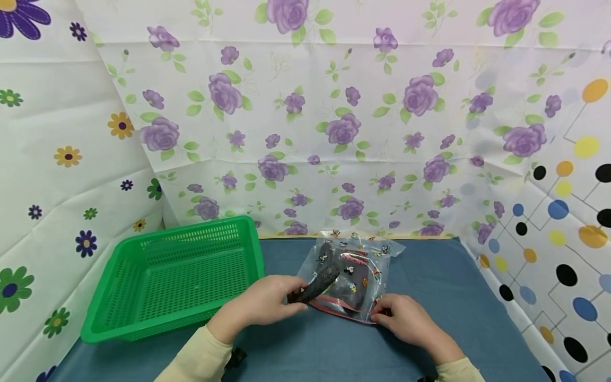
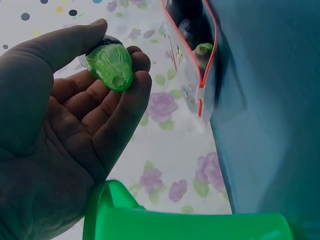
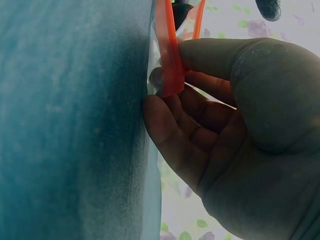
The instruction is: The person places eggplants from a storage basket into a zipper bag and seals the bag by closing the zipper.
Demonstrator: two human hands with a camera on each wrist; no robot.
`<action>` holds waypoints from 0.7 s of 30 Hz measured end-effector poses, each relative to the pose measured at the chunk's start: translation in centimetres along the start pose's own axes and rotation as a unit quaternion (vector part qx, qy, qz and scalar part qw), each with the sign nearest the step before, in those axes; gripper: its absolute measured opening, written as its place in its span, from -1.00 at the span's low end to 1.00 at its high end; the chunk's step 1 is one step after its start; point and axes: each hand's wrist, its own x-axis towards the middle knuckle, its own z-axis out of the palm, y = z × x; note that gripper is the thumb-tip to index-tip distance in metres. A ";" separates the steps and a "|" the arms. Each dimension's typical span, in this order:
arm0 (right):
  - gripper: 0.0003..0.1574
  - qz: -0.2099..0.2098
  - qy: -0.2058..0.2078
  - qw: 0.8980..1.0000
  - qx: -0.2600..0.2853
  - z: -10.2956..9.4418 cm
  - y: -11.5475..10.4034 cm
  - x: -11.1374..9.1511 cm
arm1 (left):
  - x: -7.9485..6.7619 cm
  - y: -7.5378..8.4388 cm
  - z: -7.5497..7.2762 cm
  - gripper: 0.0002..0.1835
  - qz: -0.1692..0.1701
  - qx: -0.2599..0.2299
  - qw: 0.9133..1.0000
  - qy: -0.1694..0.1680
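Note:
My left hand (image 1: 267, 303) pinches a dark, curved, eggplant-like piece (image 1: 322, 281) between thumb and fingers. Its bright green end (image 2: 112, 67) faces the left wrist camera. In the head view its far part overlaps a clear zip bag (image 1: 382, 273) printed with small cartoon figures; the left wrist view shows it apart from the bag. Between the parted red zip strips (image 2: 216, 37), dark things and one green tip are visible inside. My right hand (image 1: 406, 318) pinches the strip (image 3: 172, 60) at the bag's near right corner.
A green slotted basket (image 1: 143, 325) stands left of the bag, close to my left forearm. Blue cloth (image 1: 429, 281) covers the table. Flower-printed sheets (image 1: 305, 143) hang behind and at the left, with a dotted sheet (image 1: 568, 265) at the right.

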 end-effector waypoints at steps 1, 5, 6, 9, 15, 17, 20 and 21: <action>-0.89 -0.001 0.001 1.000 -0.001 0.0 0.0 0.0 | 0.1 0.1 0.1 -0.63 0.000 0.002 1.000 -0.002; -0.87 -0.005 0.002 1.000 -0.002 0.0 0.0 0.0 | 0.3 0.2 0.7 -0.60 0.001 0.009 1.000 -0.013; -0.87 -0.005 0.002 1.000 -0.001 0.0 0.1 0.0 | 0.3 0.3 0.9 -0.59 0.001 0.011 1.000 -0.017; -0.87 -0.005 0.001 1.000 0.000 0.0 0.1 0.0 | 0.5 0.4 1.4 -0.55 0.003 0.017 0.999 -0.031; -0.85 -0.006 0.006 1.000 -0.005 0.0 0.1 0.0 | 0.9 0.5 2.2 -0.48 0.010 0.025 0.998 -0.059; -0.84 -0.007 0.009 1.000 -0.006 0.0 0.1 0.0 | 1.0 0.4 2.6 -0.44 0.010 0.027 0.997 -0.065; -0.83 -0.010 0.011 1.000 -0.007 0.0 0.1 0.0 | 1.2 0.3 3.1 -0.49 0.012 0.025 0.997 -0.073; -0.83 -0.011 0.011 1.000 -0.007 0.0 0.2 0.0 | 1.2 0.3 3.3 -0.53 0.012 0.026 0.997 -0.076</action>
